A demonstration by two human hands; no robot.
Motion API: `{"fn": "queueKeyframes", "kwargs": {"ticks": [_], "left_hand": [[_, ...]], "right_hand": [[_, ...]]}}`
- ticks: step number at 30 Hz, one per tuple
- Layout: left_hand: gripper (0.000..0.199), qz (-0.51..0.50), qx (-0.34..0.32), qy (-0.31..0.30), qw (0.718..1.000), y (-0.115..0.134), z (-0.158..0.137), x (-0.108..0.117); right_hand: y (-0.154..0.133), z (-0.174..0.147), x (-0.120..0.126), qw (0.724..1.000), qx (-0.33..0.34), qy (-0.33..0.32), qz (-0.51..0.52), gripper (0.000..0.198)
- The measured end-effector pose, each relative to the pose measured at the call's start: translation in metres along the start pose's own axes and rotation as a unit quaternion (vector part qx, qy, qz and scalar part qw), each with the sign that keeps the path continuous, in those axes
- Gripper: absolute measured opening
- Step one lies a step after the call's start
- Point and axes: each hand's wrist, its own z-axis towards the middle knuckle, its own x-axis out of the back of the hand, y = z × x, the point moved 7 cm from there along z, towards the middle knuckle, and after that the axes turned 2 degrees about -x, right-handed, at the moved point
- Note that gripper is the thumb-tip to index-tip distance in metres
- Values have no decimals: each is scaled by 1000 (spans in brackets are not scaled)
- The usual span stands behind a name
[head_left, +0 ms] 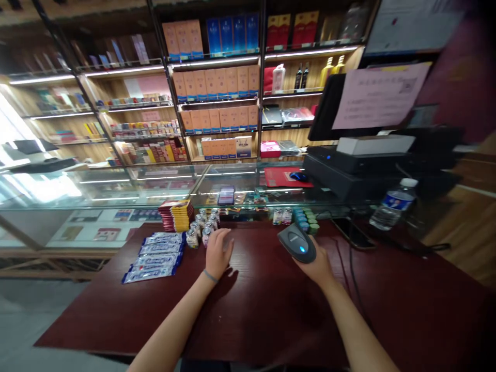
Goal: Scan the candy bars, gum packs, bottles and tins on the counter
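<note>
My right hand [320, 263] is wrapped round a dark grey barcode scanner [296, 244] with a blue light, held above the table. To the left, my left hand [218, 254] has its fingers loosely bent and apart, beside a cluster of small bottles [199, 227] with pale tops. Its fingertips are near the closest bottle [206, 236]; whether they touch it I cannot tell. Left of the bottles lies an overlapping row of blue-and-white packets [157, 256]. Behind these stands a stack of red and yellow packs [176, 215].
Small cans [282, 216] and green-blue rolls [306, 221] stand behind the scanner on the dark red table [263, 315]. A phone [352, 232], cables and a water bottle [393, 204] are at right. A glass counter [174, 178] and monitor [327, 108] border the far side.
</note>
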Motion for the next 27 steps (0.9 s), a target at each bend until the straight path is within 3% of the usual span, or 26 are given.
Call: {"fn": "queueKeyframes", "kwargs": {"ticks": [3,6,9,12,15,19,27], "left_hand": [[35,-83,9,-69,994,25,6,-49],[39,-164,37,-101,980,39,17,-100],[43,-214,100,-89,968,37,29,-146],[46,-233,158,-58,958,28,38,-184],[49,-244,176,-59,952,23,43,-215],[53,-243,169,-83,952,23,47,-242],[50,-241,145,-116,953,28,51,-262]], "right_hand": [[18,1,10,998,-50,41,-4,34],[35,1,18,993,-75,90,-8,42],[51,-1,26,986,-108,129,-16,49],[62,-1,30,983,-119,140,0,44],[71,-2,35,978,-121,166,24,44],[78,-4,38,972,-143,182,39,50],[76,-5,36,973,-146,174,39,55]]}}
